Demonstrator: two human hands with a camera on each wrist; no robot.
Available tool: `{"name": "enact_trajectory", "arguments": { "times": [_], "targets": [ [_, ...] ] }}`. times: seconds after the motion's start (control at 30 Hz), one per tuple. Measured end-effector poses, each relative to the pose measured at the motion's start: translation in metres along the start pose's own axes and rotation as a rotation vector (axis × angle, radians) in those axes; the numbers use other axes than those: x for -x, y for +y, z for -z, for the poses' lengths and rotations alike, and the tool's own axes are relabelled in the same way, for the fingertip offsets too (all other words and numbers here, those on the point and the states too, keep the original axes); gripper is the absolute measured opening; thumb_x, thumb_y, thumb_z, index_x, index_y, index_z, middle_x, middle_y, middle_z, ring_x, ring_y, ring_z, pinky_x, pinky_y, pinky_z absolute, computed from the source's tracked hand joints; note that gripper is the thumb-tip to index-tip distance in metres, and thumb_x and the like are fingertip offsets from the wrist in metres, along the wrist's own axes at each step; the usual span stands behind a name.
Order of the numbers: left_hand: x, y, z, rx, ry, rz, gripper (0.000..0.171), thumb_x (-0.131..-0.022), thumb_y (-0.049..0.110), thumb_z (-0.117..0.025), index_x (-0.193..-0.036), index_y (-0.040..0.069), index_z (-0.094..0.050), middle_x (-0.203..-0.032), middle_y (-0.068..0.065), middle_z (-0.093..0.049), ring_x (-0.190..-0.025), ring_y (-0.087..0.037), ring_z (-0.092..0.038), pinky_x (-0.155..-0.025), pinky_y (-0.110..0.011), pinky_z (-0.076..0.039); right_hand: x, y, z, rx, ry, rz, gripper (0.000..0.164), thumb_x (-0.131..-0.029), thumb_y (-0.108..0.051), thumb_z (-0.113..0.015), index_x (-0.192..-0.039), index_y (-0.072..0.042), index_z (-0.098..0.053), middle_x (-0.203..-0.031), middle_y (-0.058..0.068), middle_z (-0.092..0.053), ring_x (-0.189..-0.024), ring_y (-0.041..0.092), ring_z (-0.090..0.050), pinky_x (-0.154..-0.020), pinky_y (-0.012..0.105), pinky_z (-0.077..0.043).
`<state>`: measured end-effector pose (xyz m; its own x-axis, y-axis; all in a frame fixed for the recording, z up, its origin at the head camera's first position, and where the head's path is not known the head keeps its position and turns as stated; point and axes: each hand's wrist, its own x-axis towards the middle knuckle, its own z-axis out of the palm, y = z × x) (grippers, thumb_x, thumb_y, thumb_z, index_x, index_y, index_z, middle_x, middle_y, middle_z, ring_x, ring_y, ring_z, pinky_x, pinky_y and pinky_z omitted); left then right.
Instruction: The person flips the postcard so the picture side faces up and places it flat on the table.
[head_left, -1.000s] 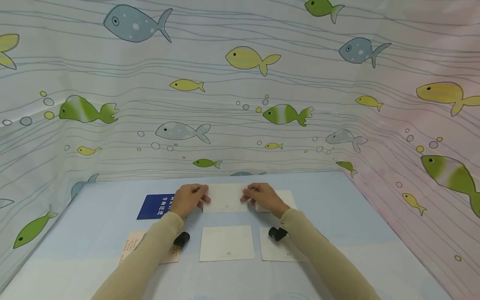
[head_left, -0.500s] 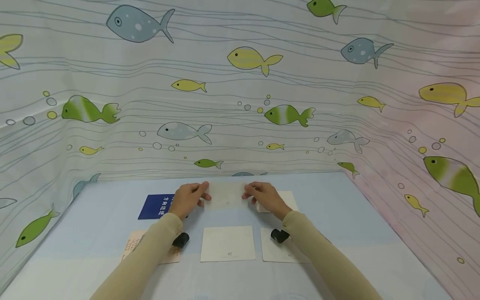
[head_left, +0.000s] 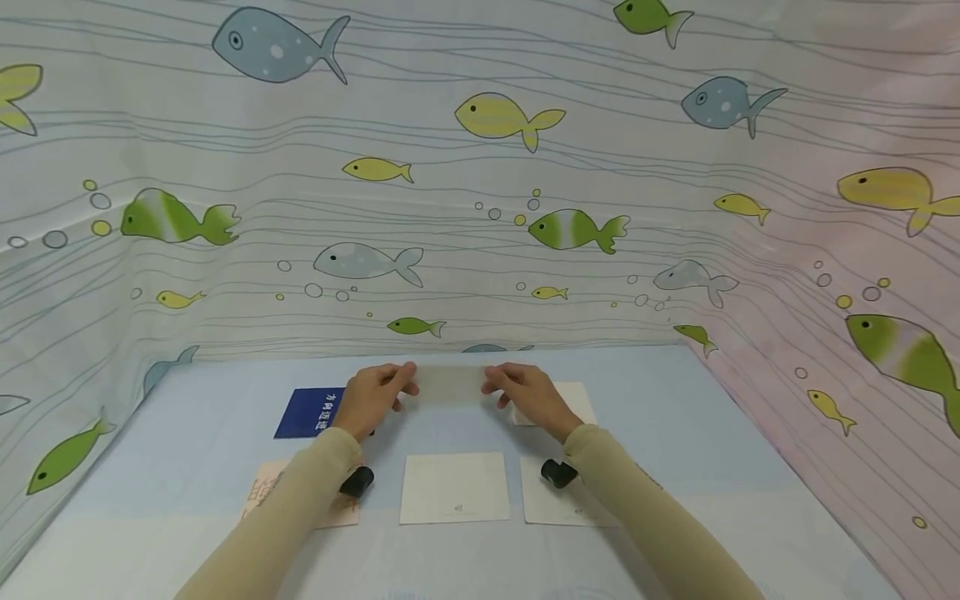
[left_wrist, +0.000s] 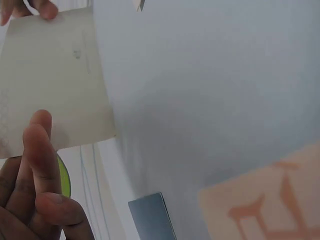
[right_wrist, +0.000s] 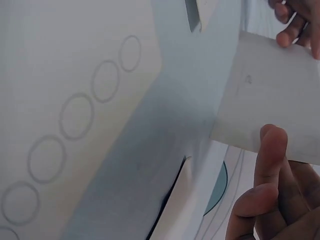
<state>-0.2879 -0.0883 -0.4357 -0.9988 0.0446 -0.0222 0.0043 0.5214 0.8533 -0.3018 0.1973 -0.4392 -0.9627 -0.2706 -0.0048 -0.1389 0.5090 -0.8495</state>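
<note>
A blank-looking white card [head_left: 450, 385] with a small grey mark is held between both hands at the back middle of the table. My left hand [head_left: 375, 400] pinches its left end between thumb and fingers, and my right hand [head_left: 531, 396] pinches the right end. In the left wrist view the card [left_wrist: 55, 85] stands tilted off the table, fingertips on its face. From the right wrist the same card [right_wrist: 250, 110] shows with the opposite fingers at its far edge. The card's other side is hidden.
On the pale blue table lie a dark blue card [head_left: 300, 412] with white characters, a peach card [head_left: 262, 492] with orange characters, and white cards at front middle [head_left: 455, 489], front right [head_left: 536, 500] and back right [head_left: 577, 400]. A fish-printed curtain [head_left: 480, 192] surrounds the table.
The held white card has risen and tipped, so its visible face looks shorter and greyer. Both hands keep their grip at its ends. The other cards have not moved.
</note>
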Motion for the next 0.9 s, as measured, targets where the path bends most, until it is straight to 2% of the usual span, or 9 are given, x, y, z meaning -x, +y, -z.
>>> {"name": "enact_trajectory", "arguments": {
  "times": [0.17, 0.33, 0.4, 0.57, 0.77, 0.9],
  "targets": [
    [0.005, 0.001, 0.003, -0.02, -0.007, -0.01, 0.053, -0.099, 0.06, -0.053, -0.114, 0.014, -0.075, -0.102, -0.002, -0.075, -0.081, -0.02, -0.063, -0.062, -0.034, -0.045, 0.004, -0.003, -0.001, 0.041, 0.009, 0.027, 0.049, -0.1, -0.059, -0.052, -0.115, -0.018, -0.074, -0.103, -0.006, -0.074, -0.083, 0.016, -0.067, -0.083, 0.039, -0.048],
    [0.01, 0.002, 0.006, -0.078, -0.029, -0.023, 0.058, -0.093, 0.066, -0.059, -0.114, 0.014, -0.076, -0.1, -0.001, -0.075, -0.082, -0.019, -0.065, -0.064, -0.033, -0.046, 0.009, -0.005, 0.0, 0.082, -0.009, 0.034, 0.049, -0.1, -0.059, -0.052, -0.112, -0.018, -0.076, -0.103, -0.004, -0.074, -0.083, 0.016, -0.067, -0.077, 0.038, -0.05],
    [0.012, 0.001, 0.007, -0.106, -0.053, -0.025, 0.06, -0.093, 0.066, -0.059, -0.114, 0.014, -0.077, -0.099, -0.001, -0.075, -0.082, -0.018, -0.065, -0.066, -0.032, -0.047, 0.011, -0.006, 0.002, 0.113, -0.034, 0.03, 0.051, -0.1, -0.06, -0.052, -0.112, -0.018, -0.076, -0.103, -0.004, -0.074, -0.084, 0.015, -0.066, -0.076, 0.037, -0.05],
    [0.018, 0.002, 0.012, -0.158, -0.126, -0.075, 0.049, -0.097, 0.055, -0.062, -0.114, 0.012, -0.077, -0.095, 0.001, -0.074, -0.082, -0.019, -0.065, -0.07, -0.034, -0.05, 0.018, -0.008, 0.009, 0.201, -0.103, 0.027, 0.05, -0.1, -0.058, -0.053, -0.119, -0.017, -0.075, -0.105, -0.007, -0.074, -0.084, 0.015, -0.066, -0.075, 0.037, -0.049],
    [0.023, 0.003, 0.018, -0.226, -0.19, -0.131, 0.038, -0.098, 0.044, -0.066, -0.115, 0.013, -0.077, -0.096, 0.003, -0.072, -0.089, -0.017, -0.062, -0.08, -0.039, -0.051, 0.027, -0.013, 0.009, 0.213, -0.167, -0.006, 0.043, -0.1, -0.05, -0.059, -0.127, -0.02, -0.072, -0.111, -0.008, -0.073, -0.087, 0.02, -0.067, -0.079, 0.038, -0.05],
    [0.027, 0.005, 0.02, -0.255, -0.223, -0.122, 0.033, -0.097, 0.039, -0.069, -0.115, 0.013, -0.078, -0.103, 0.001, -0.071, -0.092, -0.018, -0.06, -0.083, -0.041, -0.05, 0.031, -0.014, 0.007, 0.235, -0.178, -0.004, 0.038, -0.099, -0.046, -0.063, -0.126, -0.022, -0.073, -0.112, -0.007, -0.071, -0.083, 0.018, -0.066, -0.076, 0.036, -0.05]
  ]
}}
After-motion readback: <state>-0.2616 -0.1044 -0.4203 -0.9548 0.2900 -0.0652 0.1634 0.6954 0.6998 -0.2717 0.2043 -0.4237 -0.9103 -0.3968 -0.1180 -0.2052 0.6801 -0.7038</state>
